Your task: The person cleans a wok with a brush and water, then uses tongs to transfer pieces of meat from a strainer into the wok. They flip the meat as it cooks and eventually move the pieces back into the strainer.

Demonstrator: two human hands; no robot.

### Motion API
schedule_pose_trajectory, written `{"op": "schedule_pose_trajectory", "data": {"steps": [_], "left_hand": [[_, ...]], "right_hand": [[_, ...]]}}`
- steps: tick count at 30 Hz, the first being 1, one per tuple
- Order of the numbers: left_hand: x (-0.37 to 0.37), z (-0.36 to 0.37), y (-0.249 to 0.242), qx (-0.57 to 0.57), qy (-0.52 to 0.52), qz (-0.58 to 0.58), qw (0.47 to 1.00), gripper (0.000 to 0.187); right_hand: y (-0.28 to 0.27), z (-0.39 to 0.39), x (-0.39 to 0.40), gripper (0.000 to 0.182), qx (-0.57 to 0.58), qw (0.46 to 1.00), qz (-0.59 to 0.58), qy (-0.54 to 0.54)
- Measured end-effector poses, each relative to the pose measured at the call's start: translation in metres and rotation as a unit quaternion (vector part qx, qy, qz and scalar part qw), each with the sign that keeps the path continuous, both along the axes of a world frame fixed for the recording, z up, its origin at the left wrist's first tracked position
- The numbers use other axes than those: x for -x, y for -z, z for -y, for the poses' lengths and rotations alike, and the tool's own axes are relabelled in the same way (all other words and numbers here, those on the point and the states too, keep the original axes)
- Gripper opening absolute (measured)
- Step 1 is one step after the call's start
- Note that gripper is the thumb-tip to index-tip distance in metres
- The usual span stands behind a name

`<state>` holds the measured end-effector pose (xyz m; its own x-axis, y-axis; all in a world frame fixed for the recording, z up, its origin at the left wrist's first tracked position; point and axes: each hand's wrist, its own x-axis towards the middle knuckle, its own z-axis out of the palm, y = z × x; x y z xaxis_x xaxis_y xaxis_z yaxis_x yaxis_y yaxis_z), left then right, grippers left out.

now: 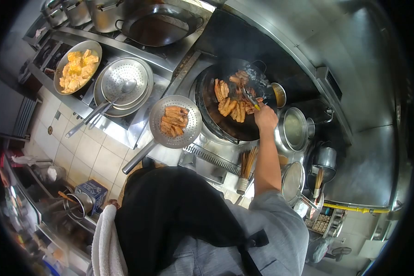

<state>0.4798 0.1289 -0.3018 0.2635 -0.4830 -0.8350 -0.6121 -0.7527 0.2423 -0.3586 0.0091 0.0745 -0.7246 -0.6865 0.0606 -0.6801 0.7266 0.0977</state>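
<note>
My right hand [265, 118] is closed around metal tongs [250, 97], whose tips are among browned meat pieces [238, 110] in a large dark wok [221, 127]. Some steam hangs over the wok. To its left, a perforated strainer [158, 131] with a long handle holds several browned meat strips [174, 120]. Only a small part of my left hand [113, 203] shows beside a white towel [106, 244]; its fingers are too hidden to read.
A bowl [60, 69] of pale yellow pieces and stacked strainers [124, 80] stand at left. An empty-looking dark pan [158, 30] is behind. Right of the wok are a metal pot [293, 129], a round sieve [293, 181] and a bamboo brush [247, 168]. Another person's shoes [341, 251] show at lower right.
</note>
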Motion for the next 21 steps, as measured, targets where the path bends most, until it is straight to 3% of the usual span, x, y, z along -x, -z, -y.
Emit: {"op": "schedule_pose_trajectory", "data": {"steps": [6,8,11,14,17,18,21], "left_hand": [[0.010,0.020,-0.026,-0.005,-0.037,-0.007,0.999,0.042],[0.009,0.028,-0.032,-0.035,-0.003,-0.066,0.997,0.038],[-0.014,0.030,0.014,-0.049,0.020,-0.090,0.995,0.039],[-0.006,0.022,-0.007,-0.023,0.055,-0.048,0.997,0.039],[0.005,0.023,-0.031,-0.014,0.079,-0.046,0.996,0.039],[0.008,0.023,-0.038,-0.011,0.084,-0.048,0.995,0.039],[0.015,0.031,-0.047,-0.008,0.097,-0.050,0.994,0.040]], "right_hand": [[-0.026,-0.007,0.006,0.056,-0.004,0.992,0.127,0.009],[0.013,-0.001,0.035,0.058,-0.014,0.991,0.132,0.013],[0.032,0.008,0.041,0.058,-0.055,0.989,0.125,0.062],[0.026,0.014,0.034,0.052,-0.044,0.988,0.112,0.097],[0.056,0.030,0.032,0.054,-0.068,0.987,0.104,0.099],[0.079,0.032,0.036,0.059,-0.070,0.991,0.113,0.037],[0.094,0.044,0.047,0.058,-0.068,0.987,0.116,0.087]]}}
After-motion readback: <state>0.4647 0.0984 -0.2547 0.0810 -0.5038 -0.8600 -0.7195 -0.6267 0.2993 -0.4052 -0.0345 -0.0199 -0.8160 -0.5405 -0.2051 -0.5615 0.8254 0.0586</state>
